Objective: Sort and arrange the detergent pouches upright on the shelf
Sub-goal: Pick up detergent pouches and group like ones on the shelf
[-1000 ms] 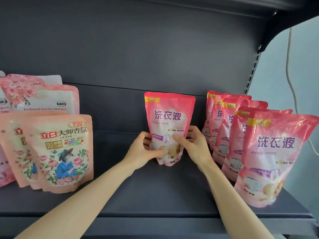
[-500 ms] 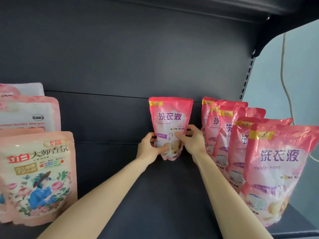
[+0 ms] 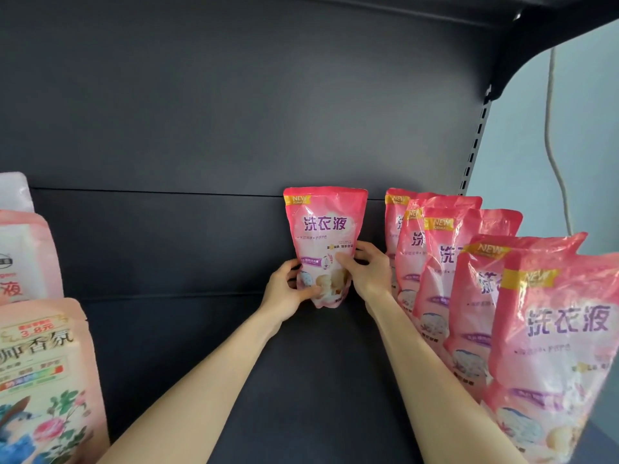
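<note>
standing upright near the back of the dark shelf (image 3: 301, 380), one held pink pouch (image 3: 326, 226) sits between two bare hands. to its right runs a row of five pink pouches (image 3: 445, 262) of the same print, front to back, each overlapping the one behind. at the left edge three peach and white pouches (image 3: 43, 363) show in part, cut off by the frame.

the left hand (image 3: 288, 293) grips the held pouch's lower left corner, thumb curled across the front and the other fingers hidden behind. the right hand (image 3: 368, 272) grips the lower right edge, thumb pressed on the front near the middle and fingers (image 3: 365, 247) wrapped round the side. the pouch's top half rises above both hands. its base is down at the shelf, close to the back panel (image 3: 201, 128); whether it touches that panel cannot be told.
</note>
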### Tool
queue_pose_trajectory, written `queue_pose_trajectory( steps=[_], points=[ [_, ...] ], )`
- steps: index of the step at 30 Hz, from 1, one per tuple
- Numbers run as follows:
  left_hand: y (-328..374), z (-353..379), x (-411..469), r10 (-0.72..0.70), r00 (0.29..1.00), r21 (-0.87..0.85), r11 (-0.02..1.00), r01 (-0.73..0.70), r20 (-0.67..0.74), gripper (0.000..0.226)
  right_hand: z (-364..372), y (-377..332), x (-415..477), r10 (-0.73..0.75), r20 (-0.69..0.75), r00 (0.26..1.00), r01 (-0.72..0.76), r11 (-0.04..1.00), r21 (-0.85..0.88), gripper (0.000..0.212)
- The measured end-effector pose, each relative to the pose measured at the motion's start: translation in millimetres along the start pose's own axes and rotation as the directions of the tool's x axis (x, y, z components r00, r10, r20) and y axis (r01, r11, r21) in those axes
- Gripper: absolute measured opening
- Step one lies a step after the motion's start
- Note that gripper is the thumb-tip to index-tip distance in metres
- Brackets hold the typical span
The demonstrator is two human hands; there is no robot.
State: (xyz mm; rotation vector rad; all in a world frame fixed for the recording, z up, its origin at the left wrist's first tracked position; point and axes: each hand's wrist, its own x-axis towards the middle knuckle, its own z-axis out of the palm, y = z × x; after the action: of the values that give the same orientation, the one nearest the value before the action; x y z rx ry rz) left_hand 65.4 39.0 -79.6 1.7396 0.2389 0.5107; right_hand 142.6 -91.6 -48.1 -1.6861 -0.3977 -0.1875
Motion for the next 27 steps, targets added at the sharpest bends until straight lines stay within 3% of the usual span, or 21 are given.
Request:
queue_pose_trajectory(
  steps=[6,27],
  points=[
    [-4.7,3.8,3.1,0.045,0.997,0.018,0.999,-0.044,-0.068,0.055,0.4,3.7,0.9,-0.006,-0.009,1.000,0.006,1.000,0.030,0.032],
    [6.5,3.4,-5.1,0.094,0.993,0.181,0.980,-0.080,-0.068,0.068,-2.7,2.4,-0.9,-0.036,0.003,0.999,0.036,0.999,-0.033,0.036]
  ],
)
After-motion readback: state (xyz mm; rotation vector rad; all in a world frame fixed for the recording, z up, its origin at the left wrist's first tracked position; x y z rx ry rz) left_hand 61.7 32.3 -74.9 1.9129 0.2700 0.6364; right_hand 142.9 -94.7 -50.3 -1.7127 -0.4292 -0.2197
